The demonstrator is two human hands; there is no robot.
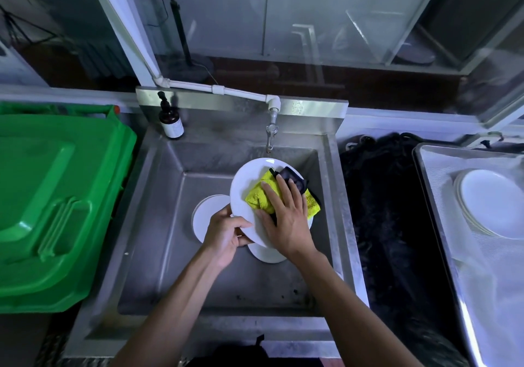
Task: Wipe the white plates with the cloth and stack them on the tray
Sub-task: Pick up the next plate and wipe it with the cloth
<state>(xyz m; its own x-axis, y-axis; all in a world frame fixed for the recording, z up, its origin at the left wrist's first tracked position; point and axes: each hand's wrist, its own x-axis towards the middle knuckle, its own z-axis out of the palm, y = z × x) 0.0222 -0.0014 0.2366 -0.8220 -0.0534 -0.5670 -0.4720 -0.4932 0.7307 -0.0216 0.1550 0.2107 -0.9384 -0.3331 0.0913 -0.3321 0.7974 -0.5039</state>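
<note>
Both forearms reach in from the bottom edge over the steel sink [147, 225], nearest the camera. At their ends, the left hand [224, 236] grips the near-left rim of a white plate [246, 185], thumb on top and fingers curled under it, holding it tilted above the basin. The right hand [286, 219] lies flat on the yellow cloth [261, 196], fingers straight and slightly spread, pressing it against the plate's face. Two more plates [207, 213] lie in the sink below, partly hidden. On the tray [433, 179] at the right, wiped plates [490, 202] already sit in a stack.

The held plate looks rigid, glazed and breakable; if wet it would likely be slippery, so a rim pinch with fingers underneath seems the safest hold, and one-handed carrying to the tray risks a slip. The cloth is soft and limp and should conform to the plate under a flat palm. A green bin [56, 196] stands left, a brown pump bottle [171, 122] by the tap [271, 134]
</note>
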